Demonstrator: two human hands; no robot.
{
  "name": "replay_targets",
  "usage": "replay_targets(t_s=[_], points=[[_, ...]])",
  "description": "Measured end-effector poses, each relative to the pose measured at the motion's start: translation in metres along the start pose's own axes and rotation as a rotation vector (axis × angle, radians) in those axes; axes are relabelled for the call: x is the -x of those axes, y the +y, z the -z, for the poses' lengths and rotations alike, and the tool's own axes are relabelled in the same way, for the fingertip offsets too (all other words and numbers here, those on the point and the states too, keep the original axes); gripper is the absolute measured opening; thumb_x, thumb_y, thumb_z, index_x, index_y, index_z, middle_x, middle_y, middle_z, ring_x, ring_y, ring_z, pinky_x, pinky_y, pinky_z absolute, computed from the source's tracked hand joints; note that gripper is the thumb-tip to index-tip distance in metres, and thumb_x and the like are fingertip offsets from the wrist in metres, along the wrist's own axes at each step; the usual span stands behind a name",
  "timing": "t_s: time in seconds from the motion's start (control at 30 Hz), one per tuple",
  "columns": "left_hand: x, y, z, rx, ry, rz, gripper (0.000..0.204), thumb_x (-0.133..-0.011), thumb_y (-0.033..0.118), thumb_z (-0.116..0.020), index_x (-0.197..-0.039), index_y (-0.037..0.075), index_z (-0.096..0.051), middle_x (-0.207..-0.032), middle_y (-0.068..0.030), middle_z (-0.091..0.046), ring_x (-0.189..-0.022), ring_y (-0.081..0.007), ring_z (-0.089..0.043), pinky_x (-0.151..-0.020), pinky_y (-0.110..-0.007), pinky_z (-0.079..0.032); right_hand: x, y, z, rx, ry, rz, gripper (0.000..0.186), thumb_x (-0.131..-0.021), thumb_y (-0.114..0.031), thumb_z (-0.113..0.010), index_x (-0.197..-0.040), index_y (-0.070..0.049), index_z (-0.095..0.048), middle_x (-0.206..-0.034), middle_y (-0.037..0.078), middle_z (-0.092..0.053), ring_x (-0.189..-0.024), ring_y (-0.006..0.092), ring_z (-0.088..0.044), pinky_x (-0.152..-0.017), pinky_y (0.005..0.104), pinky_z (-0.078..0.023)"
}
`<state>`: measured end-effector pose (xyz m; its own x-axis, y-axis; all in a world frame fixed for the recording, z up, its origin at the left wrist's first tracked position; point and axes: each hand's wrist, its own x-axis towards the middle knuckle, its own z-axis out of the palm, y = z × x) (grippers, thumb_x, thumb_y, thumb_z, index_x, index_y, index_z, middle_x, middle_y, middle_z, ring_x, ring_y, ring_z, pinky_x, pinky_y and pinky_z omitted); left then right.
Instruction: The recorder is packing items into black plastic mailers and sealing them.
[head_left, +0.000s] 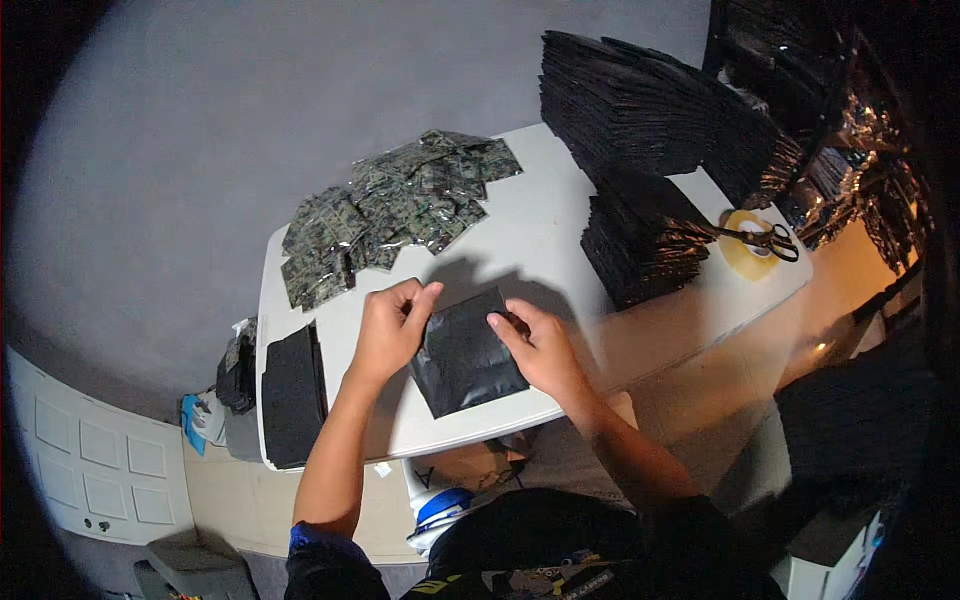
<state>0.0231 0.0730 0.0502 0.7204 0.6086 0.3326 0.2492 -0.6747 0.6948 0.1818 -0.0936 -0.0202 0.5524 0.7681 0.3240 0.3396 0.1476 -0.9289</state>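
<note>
A flat, square black packet with a shiny plastic surface is held up over the white table. My left hand pinches its upper left edge between thumb and fingers. At the upper right corner, my right hand grips the packet, thumb on the near face. Whether the packet has anything inside cannot be made out. Beyond my hands lies a heap of camouflage-patterned packets in clear, glossy plastic. Left of my left forearm, a stack of flat black pieces rests at the table's left end.
Tall stacks of black flat pieces fill the table's far right, with a shorter black stack nearer. Black-handled scissors lie on a yellowish roll close by. A dark bag sits past the left end; a white door stands beyond.
</note>
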Motion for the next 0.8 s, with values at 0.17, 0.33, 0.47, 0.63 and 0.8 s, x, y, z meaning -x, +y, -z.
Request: replay_targets(t_s=[0.17,0.33,0.47,0.63,0.8], points=[[-0.011,0.017,-0.001,-0.116,0.25,0.013,0.054,-0.108,0.025,-0.072,-0.064,-0.003,-0.057,-0.054,-0.0015,-0.042,-0.055,-0.0087,-0.035,-0.05,-0.035,-0.031,-0.004,-0.015,0.016,0.036,0.208,0.134,0.021,-0.11,-0.02,-0.068,-0.106,0.001,-0.067,-0.078,0.018,-0.068,-0.07,0.0273,-0.065,-0.064,0.0408,-0.05],[-0.038,0.044,0.008,0.025,0.34,0.071,0.067,-0.113,0.033,-0.067,-0.057,0.007,-0.042,-0.055,0.0072,-0.037,-0.055,-0.0068,-0.028,-0.052,-0.034,-0.026,-0.005,-0.044,0.065,0.11,0.114,-0.008,0.025,-0.108,-0.022,-0.069,-0.12,-0.001,-0.064,-0.095,0.023,-0.073,-0.084,0.0412,-0.074,-0.075,0.0473,-0.056],[-0.058,0.088,-0.007,0.094,0.283,0.016,0.067,-0.113,0.036,-0.067,-0.056,0.009,-0.044,-0.055,0.0079,-0.038,-0.055,-0.0061,-0.029,-0.052,-0.033,-0.024,-0.012,-0.052,0.077,0.125,0.224,0.259,0.048,-0.104,-0.023,-0.076,-0.137,0.001,-0.053,-0.128,0.026,-0.066,-0.108,0.0346,-0.072,-0.093,0.0447,-0.057],[-0.087,0.146,-0.024,0.246,0.26,0.013,0.061,-0.112,0.04,-0.068,-0.06,0.012,-0.05,-0.061,0.0071,-0.044,-0.056,-0.0064,-0.032,-0.053,-0.031,-0.025,-0.028,-0.081,0.116,-0.143,0.253,0.195,0.026,-0.105,-0.022,-0.075,-0.114,0.0,-0.064,-0.082,0.015,-0.07,-0.07,0.023,-0.069,-0.066,0.0377,-0.053],[-0.113,0.167,-0.049,0.601,0.126,0.15,0.029,-0.107,0.041,-0.074,-0.1,0.013,-0.067,-0.082,0.0068,-0.063,-0.064,-0.0031,-0.058,-0.051,-0.022,-0.041,-0.08,-0.067,0.182,-0.055,0.412,0.255,0.03,-0.108,-0.022,-0.071,-0.089,0.001,-0.063,-0.067,0.01,-0.058,-0.059,0.0125,-0.048,-0.056,0.0356,-0.041]])
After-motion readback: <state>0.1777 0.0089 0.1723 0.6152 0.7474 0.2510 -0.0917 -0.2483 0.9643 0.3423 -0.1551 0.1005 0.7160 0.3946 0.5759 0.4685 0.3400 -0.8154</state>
